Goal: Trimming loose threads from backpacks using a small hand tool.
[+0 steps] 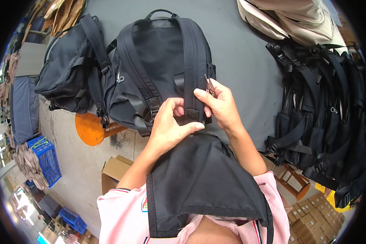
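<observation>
Partly hidden: small tool | right hand: grip clasping it (type unclear) | left hand: pinching strap

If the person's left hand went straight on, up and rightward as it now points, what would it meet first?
Most likely the right shoulder strap of the middle black backpack, immediately beside the left hand; depth is unclear, so they may already touch.

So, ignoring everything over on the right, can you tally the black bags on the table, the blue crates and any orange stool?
Black bags: 2 (the backpack being handled, and a second bag to its left)
Blue crates: 2
Orange stool: 1
Total: 5
</observation>
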The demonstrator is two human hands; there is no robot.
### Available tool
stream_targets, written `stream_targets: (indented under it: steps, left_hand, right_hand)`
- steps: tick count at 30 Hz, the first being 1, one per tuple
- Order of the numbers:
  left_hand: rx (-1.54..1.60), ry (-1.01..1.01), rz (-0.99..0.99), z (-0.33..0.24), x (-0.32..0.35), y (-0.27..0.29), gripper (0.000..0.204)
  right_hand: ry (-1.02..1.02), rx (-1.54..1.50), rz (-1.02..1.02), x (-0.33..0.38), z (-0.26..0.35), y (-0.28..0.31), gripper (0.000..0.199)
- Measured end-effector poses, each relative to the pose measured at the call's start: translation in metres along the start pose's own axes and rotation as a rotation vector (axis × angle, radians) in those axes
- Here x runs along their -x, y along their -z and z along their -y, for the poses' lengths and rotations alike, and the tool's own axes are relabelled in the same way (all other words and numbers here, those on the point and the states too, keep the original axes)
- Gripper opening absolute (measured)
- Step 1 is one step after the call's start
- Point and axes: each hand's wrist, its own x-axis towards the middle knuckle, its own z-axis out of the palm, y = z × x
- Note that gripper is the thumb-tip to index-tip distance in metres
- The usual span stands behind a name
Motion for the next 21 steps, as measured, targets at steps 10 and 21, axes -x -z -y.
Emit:
stream_targets:
  steps: [10, 21]
  left_hand:
    - [-0.294, -0.806, -0.075, -0.023, -0.014, -0.008, 0.029]
    - [0.184, -0.397, 0.124, -0.012, -0.020, -0.009, 0.030]
  right_hand:
    - [-0.105, -0.494, -0.092, 0.011, -0.008, 0.002, 0.012]
    - [0.646, 0.881, -0.409, 0.072, 0.010, 0.023, 0.035]
